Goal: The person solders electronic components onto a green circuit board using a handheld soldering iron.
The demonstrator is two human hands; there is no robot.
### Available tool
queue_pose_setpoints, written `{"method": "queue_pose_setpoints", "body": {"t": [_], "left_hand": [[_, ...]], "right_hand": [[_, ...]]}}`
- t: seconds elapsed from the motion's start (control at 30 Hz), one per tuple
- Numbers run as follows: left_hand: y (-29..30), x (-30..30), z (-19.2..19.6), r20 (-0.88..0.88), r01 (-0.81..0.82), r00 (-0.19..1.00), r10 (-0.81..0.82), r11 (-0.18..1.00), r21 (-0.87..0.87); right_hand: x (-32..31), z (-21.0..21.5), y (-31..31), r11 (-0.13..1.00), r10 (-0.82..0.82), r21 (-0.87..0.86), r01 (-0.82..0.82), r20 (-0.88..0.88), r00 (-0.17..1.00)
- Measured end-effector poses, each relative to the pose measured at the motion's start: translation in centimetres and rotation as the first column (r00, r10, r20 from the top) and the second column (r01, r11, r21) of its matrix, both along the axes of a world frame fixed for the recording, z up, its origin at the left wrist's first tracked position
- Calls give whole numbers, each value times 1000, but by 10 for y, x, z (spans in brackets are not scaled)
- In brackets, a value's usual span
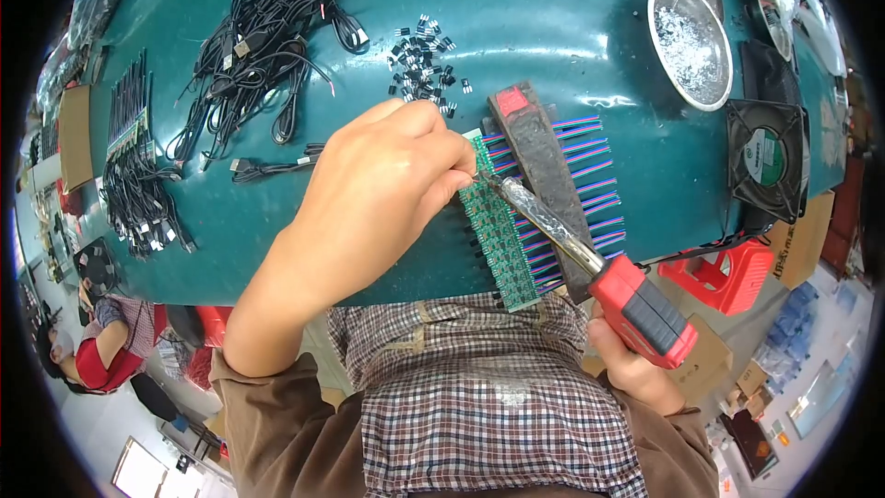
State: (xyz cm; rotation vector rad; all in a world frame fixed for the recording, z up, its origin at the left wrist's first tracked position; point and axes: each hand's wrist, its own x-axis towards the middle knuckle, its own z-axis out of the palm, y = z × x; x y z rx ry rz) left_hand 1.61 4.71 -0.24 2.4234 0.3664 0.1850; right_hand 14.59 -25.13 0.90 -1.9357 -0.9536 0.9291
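Note:
My right hand (pixel 636 371) is wrapped round the red and black handle of a soldering iron (pixel 645 312). The iron's metal barrel slants up and left, its tip close to a long green circuit board panel (pixel 502 238). At the panel's upper end my left hand (pixel 387 166) is closed in a pinch beside the tip; what sits between its fingertips is too small to make out. Striped ribbon wires (pixel 590 166) run rightward from the panel. Lying across them is a dark bar (pixel 550 171) with a red patch at its top.
Small black components (pixel 422 65) lie loose beyond my left hand. Farther left are a heap of black cables (pixel 253 55) and a cable bundle (pixel 138 175). At right are a round dish (pixel 690 46), a black fan (pixel 767 159) and a red stand (pixel 724 275). Another person (pixel 101 350) sits far left.

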Motion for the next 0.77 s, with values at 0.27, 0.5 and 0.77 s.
{"method": "queue_pose_setpoints", "body": {"t": [0.27, 0.5, 0.77], "left_hand": [[1, 0, -1, 3, 11, 1000, -11, 1000, -7], [0, 1, 0, 0, 8, 1000, -8, 1000, -6], [-5, 0, 2, -30, -46, 999, 46, 999, -13]], "right_hand": [[-1, 4, -4, 993, -110, -45, 105, -113, 988], [-1, 3, -8, 996, -87, -35, 84, -104, 991], [-3, 4, -15, 993, -115, -48, 110, -119, 986]]}}
